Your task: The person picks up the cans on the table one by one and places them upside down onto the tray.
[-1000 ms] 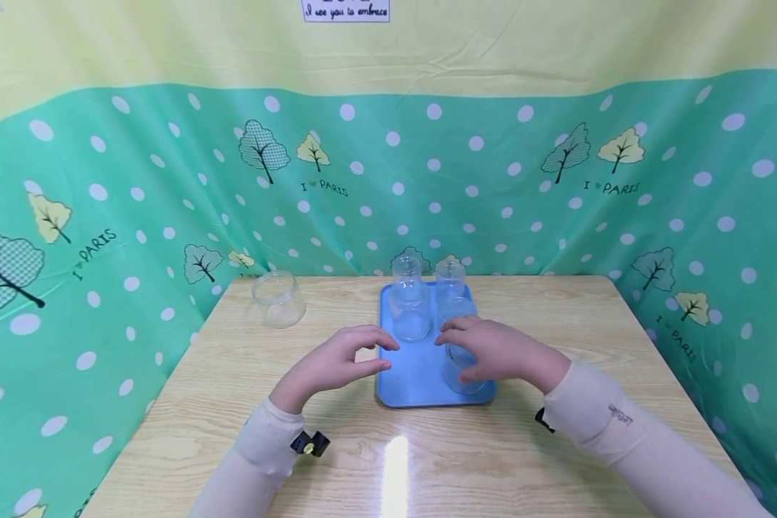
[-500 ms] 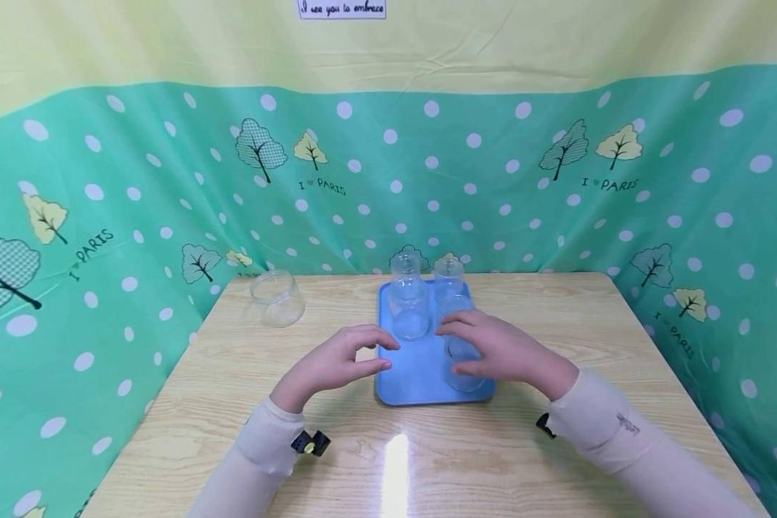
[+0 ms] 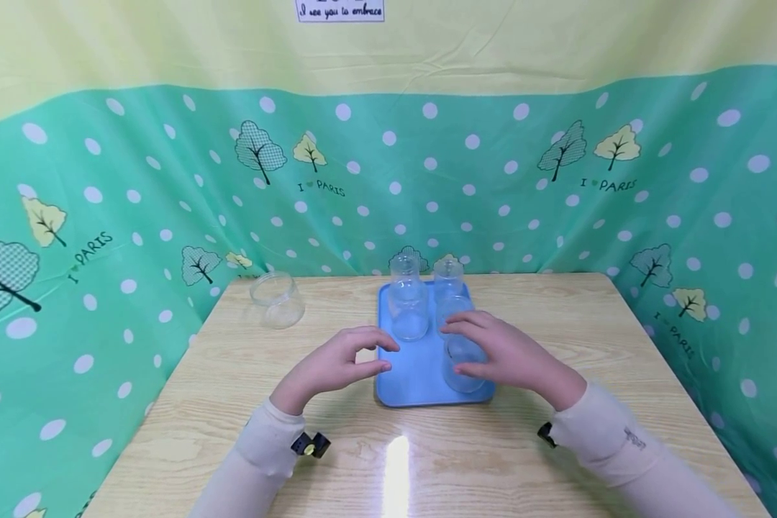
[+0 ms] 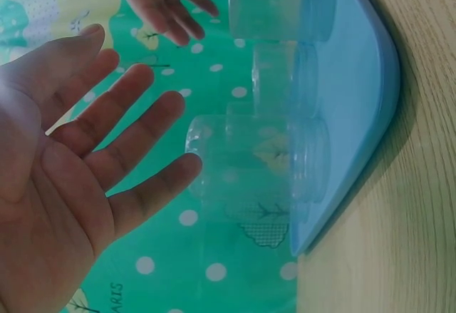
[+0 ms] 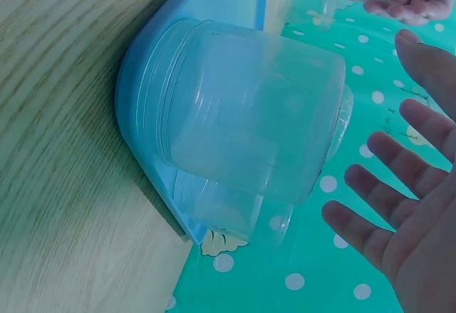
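Observation:
My right hand hovers above a clear wide jar at the tray's near right corner. In the right wrist view, its spread fingers stand apart from that jar, whose threaded neck faces down on the tray. My left hand hangs over the tray's left edge, fingers loosely spread, holding nothing. Several clear jars stand on the blue tray; one jar is at the left, another jar at the back right. My right hand partly covers the jars on its side.
Off the tray, another clear wide jar stands at the back left of the wooden table. A green and yellow patterned curtain encloses the table's back and sides.
My right hand has drawn slightly right, away from the near jar, and its fingers have spread. The left hand and the jars keep their places.

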Available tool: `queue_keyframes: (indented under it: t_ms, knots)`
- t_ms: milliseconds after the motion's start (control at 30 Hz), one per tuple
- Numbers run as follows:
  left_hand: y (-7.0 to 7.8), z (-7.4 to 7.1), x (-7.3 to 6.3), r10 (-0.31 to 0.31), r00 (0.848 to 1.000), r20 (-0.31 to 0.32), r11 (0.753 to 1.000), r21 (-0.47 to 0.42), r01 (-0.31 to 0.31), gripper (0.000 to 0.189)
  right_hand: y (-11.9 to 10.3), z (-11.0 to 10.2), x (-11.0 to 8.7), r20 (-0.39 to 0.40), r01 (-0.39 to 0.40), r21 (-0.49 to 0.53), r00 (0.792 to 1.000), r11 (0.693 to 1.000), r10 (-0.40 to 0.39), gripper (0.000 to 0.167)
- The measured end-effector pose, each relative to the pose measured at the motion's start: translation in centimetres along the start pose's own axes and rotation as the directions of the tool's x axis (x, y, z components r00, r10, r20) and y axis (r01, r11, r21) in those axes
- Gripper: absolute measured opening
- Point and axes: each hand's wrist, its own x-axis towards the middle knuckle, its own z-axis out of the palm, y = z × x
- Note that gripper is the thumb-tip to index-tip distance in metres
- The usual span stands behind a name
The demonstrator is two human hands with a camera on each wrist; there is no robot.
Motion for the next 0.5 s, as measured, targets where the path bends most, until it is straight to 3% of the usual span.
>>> queue_keyframes:
  t_ms: [500]
  knots:
    - [-0.2,0.1,-0.1,0.003,1.000,-0.006,1.000,0.012,-0.003,0.027,-0.6,0.2,-1.5,-0.108,0.009,-0.018,0.994,1.000,-0.011,0.066]
